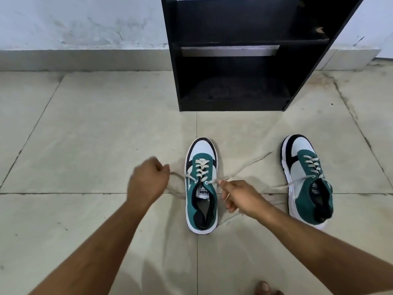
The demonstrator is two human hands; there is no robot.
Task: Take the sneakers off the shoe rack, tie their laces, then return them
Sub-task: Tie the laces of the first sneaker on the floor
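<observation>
head view: tiled floor [85,128] fills the frame, bounded by a pale wall [74,20]. black shoe rack [234,60] stands against the wall, its visible shelves bare. two green, white and black sneakers sit on the floor in front of it, toes toward the rack: near sneaker [201,186] between the hands, second sneaker [307,182] well apart to the right, laces loose. left hand [146,182] is closed on the left lace end [180,176]; right hand [240,199] pinches the right lace end [214,182].
</observation>
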